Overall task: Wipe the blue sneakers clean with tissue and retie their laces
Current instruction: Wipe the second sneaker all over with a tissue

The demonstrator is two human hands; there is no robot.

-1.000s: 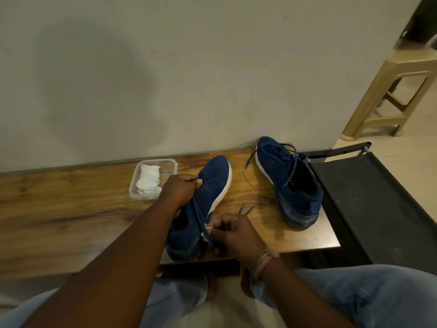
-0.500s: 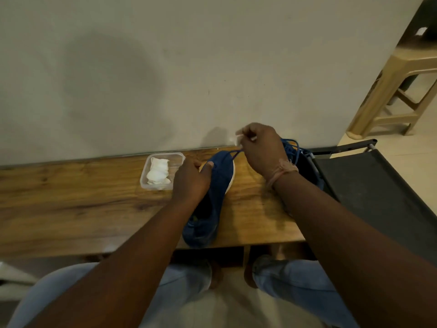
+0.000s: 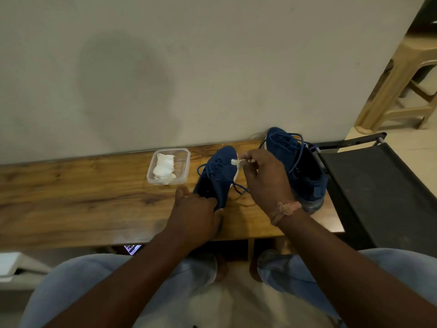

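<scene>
left hand [image 3: 196, 214] grips the heel of the near sneaker [image 3: 218, 176] on the wooden bench [image 3: 82, 197] — right hand [image 3: 267, 181] pinches a scrap of tissue [image 3: 237, 162] at its toe; second sneaker [image 3: 300, 166] at 3 o'clock, tissue tub [image 3: 184, 166] at 9.

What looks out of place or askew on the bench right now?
Nothing is spilled or damaged. The near sneaker has a loose lace end trailing on the bench. The far sneaker has slack, untied laces. The right hand pinches a tissue scrap; the rest sits in the plastic tub.
</scene>
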